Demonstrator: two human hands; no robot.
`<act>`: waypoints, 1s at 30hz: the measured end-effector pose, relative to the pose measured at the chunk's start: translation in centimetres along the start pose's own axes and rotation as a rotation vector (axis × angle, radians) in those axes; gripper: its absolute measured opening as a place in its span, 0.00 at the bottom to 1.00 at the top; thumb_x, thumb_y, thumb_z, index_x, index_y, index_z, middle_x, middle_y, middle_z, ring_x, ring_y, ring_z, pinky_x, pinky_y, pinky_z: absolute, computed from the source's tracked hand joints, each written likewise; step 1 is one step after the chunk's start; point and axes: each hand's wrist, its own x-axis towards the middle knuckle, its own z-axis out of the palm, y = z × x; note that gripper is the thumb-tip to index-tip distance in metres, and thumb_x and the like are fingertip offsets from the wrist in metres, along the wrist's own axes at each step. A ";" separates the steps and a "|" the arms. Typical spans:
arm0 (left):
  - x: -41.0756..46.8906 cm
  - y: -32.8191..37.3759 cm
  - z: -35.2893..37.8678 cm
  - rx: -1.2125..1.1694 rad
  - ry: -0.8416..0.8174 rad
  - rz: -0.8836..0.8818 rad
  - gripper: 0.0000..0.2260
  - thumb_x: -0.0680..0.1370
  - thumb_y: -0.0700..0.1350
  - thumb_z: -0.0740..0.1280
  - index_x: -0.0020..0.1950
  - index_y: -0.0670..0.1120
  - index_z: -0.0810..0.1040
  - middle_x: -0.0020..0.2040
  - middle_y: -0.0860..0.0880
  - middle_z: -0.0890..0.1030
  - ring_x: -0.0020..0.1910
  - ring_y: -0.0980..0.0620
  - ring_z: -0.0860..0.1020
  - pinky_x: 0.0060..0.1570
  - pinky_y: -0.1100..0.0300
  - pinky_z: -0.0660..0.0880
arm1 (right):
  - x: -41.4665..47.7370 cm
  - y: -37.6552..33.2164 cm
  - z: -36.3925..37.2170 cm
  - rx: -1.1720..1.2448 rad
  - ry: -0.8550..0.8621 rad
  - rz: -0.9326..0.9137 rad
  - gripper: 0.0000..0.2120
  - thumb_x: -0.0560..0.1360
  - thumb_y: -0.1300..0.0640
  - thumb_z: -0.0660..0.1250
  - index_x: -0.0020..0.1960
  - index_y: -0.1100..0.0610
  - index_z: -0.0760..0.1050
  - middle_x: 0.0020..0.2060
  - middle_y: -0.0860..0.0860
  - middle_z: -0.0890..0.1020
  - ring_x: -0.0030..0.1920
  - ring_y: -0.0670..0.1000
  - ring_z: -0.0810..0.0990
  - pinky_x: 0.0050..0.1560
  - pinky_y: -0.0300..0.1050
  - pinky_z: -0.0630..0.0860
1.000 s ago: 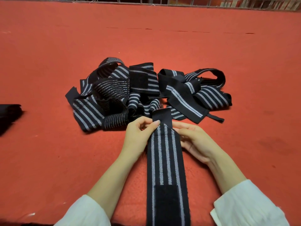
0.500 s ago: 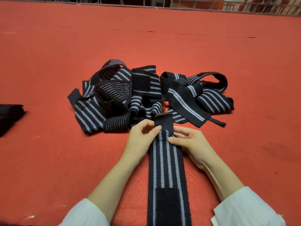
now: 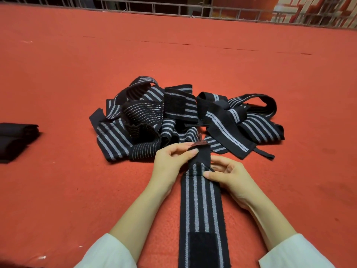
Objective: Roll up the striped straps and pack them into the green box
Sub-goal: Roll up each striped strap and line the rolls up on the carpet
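Striped black elastic strap with grey lengthwise stripes (image 3: 201, 200) lies flat, lower centre of frame, running from bottom edge up toward the middle. Black rectangular velcro patch (image 3: 201, 248) sits on its near end. Far end is plain black, lifted off the surface and curled back toward the camera, first turn of a roll only.

Left hand (image 3: 172, 161), centre frame, pinches that plain black far end: thumb on top, fingers curled under the left edge. Right hand (image 3: 229, 178), just right of the strap, thumb pressed on the striped part just below the black end, fingers curled against the right edge. Both hands clamped on the same strap, close together, not touching each other.

Loose tangled pile of black-and-grey striped straps (image 3: 173, 120) sits just above the hands, mid frame, unrolled, overlapping; the held strap's tip is right beside the pile's near edge, contact unclear.

Everything rests on red felt-like cloth surface (image 3: 58, 74). Folded plain black fabric (image 3: 15, 140) at left edge, well apart from the pile. Grey metal railing (image 3: 173, 8) along the top edge. White sleeves (image 3: 108, 254) at the bottom corners.
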 end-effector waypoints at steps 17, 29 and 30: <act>-0.4 0.3 0.4 -0.043 -0.086 0.070 0.19 0.77 0.32 0.66 0.65 0.45 0.71 0.48 0.44 0.82 0.47 0.53 0.82 0.52 0.60 0.78 | 1.1 -0.3 1.4 -0.194 0.147 -0.260 0.10 0.73 0.66 0.70 0.35 0.58 0.75 0.28 0.43 0.78 0.31 0.40 0.74 0.35 0.31 0.69; -0.2 0.1 0.3 0.102 -0.040 -0.004 0.10 0.74 0.37 0.72 0.54 0.42 0.80 0.39 0.51 0.82 0.37 0.61 0.79 0.34 0.68 0.74 | 0.9 0.6 1.8 -0.150 0.080 -0.200 0.02 0.79 0.61 0.64 0.51 0.59 0.73 0.31 0.58 0.79 0.31 0.54 0.75 0.32 0.43 0.69; -0.2 0.1 0.3 0.126 -0.063 -0.026 0.08 0.74 0.38 0.72 0.52 0.42 0.81 0.40 0.51 0.82 0.37 0.61 0.78 0.32 0.69 0.72 | 1.0 0.6 1.7 -0.142 0.087 -0.203 0.02 0.79 0.61 0.63 0.51 0.60 0.73 0.32 0.60 0.78 0.32 0.55 0.74 0.32 0.44 0.69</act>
